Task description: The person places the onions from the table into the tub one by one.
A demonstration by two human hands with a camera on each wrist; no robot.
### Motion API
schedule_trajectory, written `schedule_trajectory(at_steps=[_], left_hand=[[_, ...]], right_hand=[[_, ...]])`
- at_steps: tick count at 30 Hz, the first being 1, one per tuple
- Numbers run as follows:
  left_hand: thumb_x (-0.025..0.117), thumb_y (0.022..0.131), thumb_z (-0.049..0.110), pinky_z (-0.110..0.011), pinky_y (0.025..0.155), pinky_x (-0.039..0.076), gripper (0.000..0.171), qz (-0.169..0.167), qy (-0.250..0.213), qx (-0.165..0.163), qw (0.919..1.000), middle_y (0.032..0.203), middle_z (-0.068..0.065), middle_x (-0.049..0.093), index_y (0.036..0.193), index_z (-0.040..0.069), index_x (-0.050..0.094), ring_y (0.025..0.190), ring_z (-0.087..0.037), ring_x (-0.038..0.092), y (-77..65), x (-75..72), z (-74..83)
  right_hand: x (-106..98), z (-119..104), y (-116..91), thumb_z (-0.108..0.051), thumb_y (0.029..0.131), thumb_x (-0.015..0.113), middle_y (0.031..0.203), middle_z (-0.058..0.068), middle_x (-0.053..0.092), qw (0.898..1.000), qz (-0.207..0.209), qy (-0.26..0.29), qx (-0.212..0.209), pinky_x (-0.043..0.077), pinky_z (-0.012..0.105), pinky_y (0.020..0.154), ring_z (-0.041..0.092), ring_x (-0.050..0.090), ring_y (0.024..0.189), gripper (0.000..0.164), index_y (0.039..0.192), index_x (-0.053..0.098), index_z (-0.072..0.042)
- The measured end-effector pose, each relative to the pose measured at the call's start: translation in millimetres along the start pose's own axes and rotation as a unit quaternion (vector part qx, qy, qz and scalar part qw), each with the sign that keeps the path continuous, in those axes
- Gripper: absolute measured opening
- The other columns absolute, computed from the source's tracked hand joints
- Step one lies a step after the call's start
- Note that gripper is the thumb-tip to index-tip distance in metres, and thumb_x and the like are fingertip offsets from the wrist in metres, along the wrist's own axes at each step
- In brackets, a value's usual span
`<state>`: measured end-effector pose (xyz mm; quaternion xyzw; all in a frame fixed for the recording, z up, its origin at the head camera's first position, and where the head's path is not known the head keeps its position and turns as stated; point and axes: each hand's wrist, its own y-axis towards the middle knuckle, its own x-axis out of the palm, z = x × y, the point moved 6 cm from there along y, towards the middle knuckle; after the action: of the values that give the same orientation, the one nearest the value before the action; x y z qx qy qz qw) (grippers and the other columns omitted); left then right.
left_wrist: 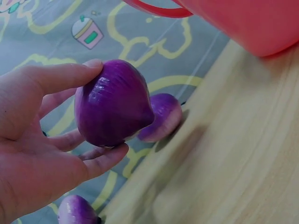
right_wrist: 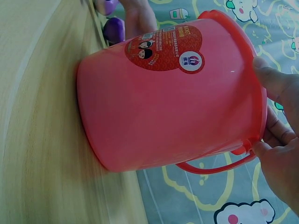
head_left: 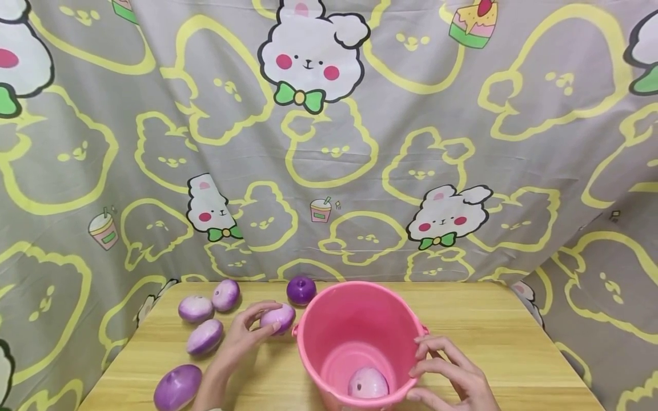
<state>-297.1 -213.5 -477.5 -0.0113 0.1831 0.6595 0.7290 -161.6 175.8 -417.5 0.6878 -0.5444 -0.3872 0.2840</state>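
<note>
My left hand (head_left: 248,331) holds a purple-and-white onion (head_left: 278,318) between thumb and fingers, left of the pink bucket (head_left: 362,291). In the left wrist view the held onion (left_wrist: 112,105) is raised off the table, its pointed end facing right. My right hand (head_left: 457,371) grips the bucket's rim on the right side, as the right wrist view also shows beside the bucket wall (right_wrist: 168,102). Inside the upright bucket, another onion (head_left: 368,382) lies on the bottom.
Several onions lie at the left of the wooden table (head_left: 478,319), among them a darker one (head_left: 177,387) near the front. A deep purple onion (head_left: 301,291) sits behind the bucket's left side. A patterned cloth (head_left: 329,165) hangs along the table's back edge.
</note>
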Motion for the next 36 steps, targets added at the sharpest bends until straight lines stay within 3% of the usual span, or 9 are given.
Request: schedule_trajectory(at_steps=[8, 15, 19, 29, 36], left_hand=[[0.08, 0.088, 0.014, -0.06, 0.116, 0.034, 0.04, 0.01, 0.0, -0.003, 0.9999, 0.142, -0.01, 0.059, 0.127, 0.011, 0.07, 0.137, -0.03, 0.048, -3.2, -6.0, 8.1], [0.08, 0.09, 0.014, -0.035, 0.108, 0.046, 0.04, 0.014, -0.006, 0.002, 0.9999, 0.144, -0.007, 0.057, 0.129, 0.011, 0.07, 0.132, -0.022, 0.051, -4.1, -12.2, 15.4], [0.079, 0.09, 0.012, -0.027, 0.103, 0.049, 0.041, 0.011, -0.016, 0.011, 0.9998, 0.145, -0.01, 0.056, 0.13, 0.009, 0.069, 0.132, -0.021, 0.051, -4.7, -14.0, 20.3], [0.079, 0.091, 0.014, -0.024, 0.104, 0.046, 0.04, 0.013, -0.011, 0.024, 0.9996, 0.143, -0.006, 0.058, 0.13, 0.01, 0.069, 0.132, -0.019, 0.051, -3.2, -17.2, 33.5], [0.079, 0.091, 0.01, -0.023, 0.105, 0.047, 0.041, 0.012, -0.022, 0.043, 0.9988, 0.144, -0.005, 0.056, 0.13, 0.007, 0.068, 0.131, -0.017, 0.052, -2.1, -20.2, 45.0]], right_hand=[[0.0, -0.7, -1.1, 0.02, 0.067, 0.085, 0.112, 0.018, 0.056, 1.0, 0.0, -0.007, 0.006, 0.05, 0.026, 0.105, 0.027, 0.051, 0.127, 0.048, 0.107, 0.072, -0.004], [3.0, -1.6, -0.3, 0.02, 0.065, 0.085, 0.113, 0.015, 0.056, 1.0, -0.005, -0.007, 0.008, 0.052, 0.026, 0.103, 0.025, 0.051, 0.127, 0.05, 0.107, 0.072, -0.005], [3.7, -2.1, -0.5, 0.021, 0.065, 0.085, 0.113, 0.016, 0.056, 1.0, -0.005, 0.002, 0.01, 0.053, 0.027, 0.102, 0.024, 0.051, 0.127, 0.05, 0.107, 0.072, -0.004], [2.3, -9.3, 9.6, 0.017, 0.07, 0.084, 0.114, 0.019, 0.056, 0.999, -0.008, 0.025, -0.036, 0.048, 0.029, 0.108, 0.028, 0.052, 0.127, 0.042, 0.107, 0.071, 0.001], [2.4, -9.5, 12.0, 0.017, 0.071, 0.084, 0.115, 0.018, 0.056, 0.999, -0.016, 0.029, -0.003, 0.047, 0.031, 0.108, 0.026, 0.052, 0.128, 0.044, 0.109, 0.072, 0.0]])
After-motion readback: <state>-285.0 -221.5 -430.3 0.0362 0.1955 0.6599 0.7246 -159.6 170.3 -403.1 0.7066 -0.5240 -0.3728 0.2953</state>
